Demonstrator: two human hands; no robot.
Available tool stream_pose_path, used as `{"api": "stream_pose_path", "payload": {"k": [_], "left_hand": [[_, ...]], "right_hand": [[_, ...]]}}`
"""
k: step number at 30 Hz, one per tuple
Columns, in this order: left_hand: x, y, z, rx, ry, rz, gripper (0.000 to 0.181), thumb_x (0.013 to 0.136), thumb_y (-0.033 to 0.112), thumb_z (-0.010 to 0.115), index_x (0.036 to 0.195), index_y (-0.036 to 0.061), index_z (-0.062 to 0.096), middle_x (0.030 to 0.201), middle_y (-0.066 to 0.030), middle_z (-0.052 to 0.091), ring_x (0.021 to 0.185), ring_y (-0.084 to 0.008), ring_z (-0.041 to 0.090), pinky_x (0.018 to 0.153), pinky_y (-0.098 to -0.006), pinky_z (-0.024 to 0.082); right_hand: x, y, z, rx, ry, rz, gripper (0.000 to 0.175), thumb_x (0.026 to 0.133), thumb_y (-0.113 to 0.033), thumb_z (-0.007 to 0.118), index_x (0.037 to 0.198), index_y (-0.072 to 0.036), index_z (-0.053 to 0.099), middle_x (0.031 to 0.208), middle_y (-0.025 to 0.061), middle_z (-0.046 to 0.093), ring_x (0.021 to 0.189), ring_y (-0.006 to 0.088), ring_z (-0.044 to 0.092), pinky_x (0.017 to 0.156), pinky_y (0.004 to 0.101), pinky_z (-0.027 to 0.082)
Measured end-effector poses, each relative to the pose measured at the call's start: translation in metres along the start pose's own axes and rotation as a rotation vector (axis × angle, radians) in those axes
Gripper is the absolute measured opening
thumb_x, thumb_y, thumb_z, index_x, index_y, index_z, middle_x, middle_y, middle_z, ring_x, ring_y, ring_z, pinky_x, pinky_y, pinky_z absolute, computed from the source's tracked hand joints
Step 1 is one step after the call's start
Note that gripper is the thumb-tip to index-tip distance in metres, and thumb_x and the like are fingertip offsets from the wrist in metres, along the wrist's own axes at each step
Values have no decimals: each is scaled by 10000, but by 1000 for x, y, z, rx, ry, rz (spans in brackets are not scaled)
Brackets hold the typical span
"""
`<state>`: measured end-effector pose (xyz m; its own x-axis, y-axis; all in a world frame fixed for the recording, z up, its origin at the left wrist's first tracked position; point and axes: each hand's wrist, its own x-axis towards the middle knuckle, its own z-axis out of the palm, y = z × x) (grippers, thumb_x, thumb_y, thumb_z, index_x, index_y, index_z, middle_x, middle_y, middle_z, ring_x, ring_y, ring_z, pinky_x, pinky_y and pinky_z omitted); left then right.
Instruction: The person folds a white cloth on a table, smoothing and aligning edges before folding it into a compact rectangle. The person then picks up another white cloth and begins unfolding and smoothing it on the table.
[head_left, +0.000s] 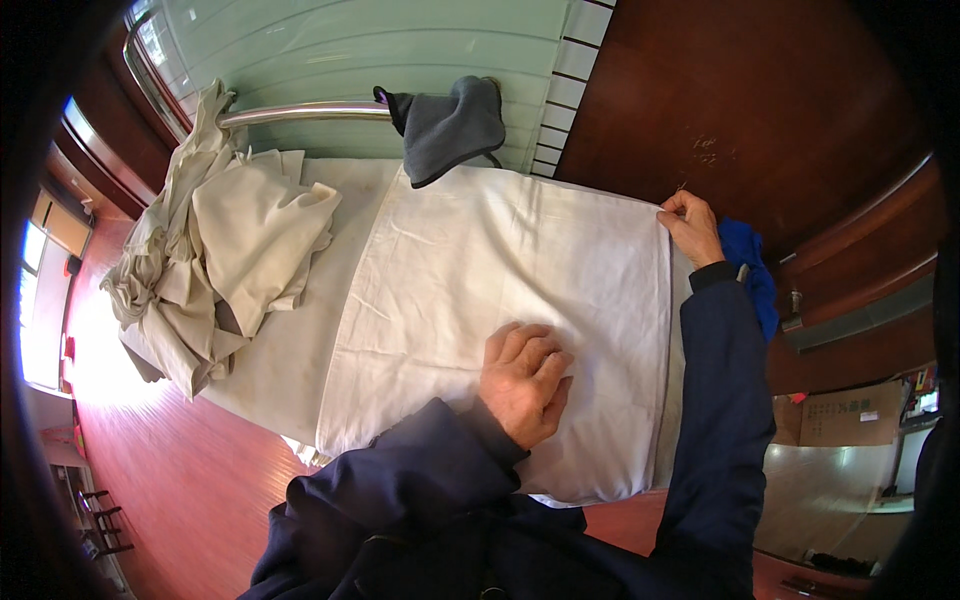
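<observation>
A large white cloth (450, 285) lies spread and folded over a padded, pale-covered table (277, 375), with soft creases across it. My left hand (529, 382) rests on the cloth near its middle, fingers curled, and grips nothing that I can see. At the far right corner of the cloth, my right hand (688, 227) pinches the edge between thumb and fingers. A heap of crumpled beige cloths (247, 232) lies on the left end of the table. A grey cloth with dark edging (457, 127) hangs on a metal rail and touches the white cloth's far edge.
The metal rail (315, 112) runs along a pale green glass panel (360, 52). A dark wooden panel (720, 90) stands behind my right hand. Blue fabric (757, 277) lies beside my right sleeve. Cardboard boxes (847, 412) are at the lower right, a stool (105, 517) at the lower left.
</observation>
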<state>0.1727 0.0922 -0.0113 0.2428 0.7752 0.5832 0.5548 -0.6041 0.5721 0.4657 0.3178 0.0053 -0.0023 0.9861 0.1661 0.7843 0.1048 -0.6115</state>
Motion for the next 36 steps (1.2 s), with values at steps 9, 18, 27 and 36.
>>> {"api": "stream_pose_path", "payload": {"k": [9,18,27,36], "left_hand": [[-1,-1,-2,17,-24,-38,297,730,79,734,1021,59,679,1041,-92,654,1161,-334,570,1043,-524,387],[-2,-1,-2,18,-39,-52,295,732,81,734,1021,59,678,1051,-92,652,1161,-327,572,1052,-531,381],[-2,-1,-1,33,-64,-29,297,724,81,729,1014,61,669,1070,-89,639,1154,-317,569,1055,-562,362],[-2,-4,4,64,-51,-26,310,704,79,733,1004,83,659,1068,-69,641,1145,-298,578,1055,-554,368]], "right_hand": [[-1,6,3,1,51,44,125,821,-109,710,878,-13,654,817,104,665,791,216,627,743,358,506],[0,9,0,7,48,-1,86,822,-67,691,834,-24,617,742,26,615,703,114,558,645,290,461],[2,10,-1,-59,28,39,136,833,-100,692,931,-16,648,853,103,676,816,208,635,753,341,507],[-31,-7,-4,-112,119,40,342,874,-148,686,1189,-29,621,1141,177,668,1066,303,643,925,389,509]]}}
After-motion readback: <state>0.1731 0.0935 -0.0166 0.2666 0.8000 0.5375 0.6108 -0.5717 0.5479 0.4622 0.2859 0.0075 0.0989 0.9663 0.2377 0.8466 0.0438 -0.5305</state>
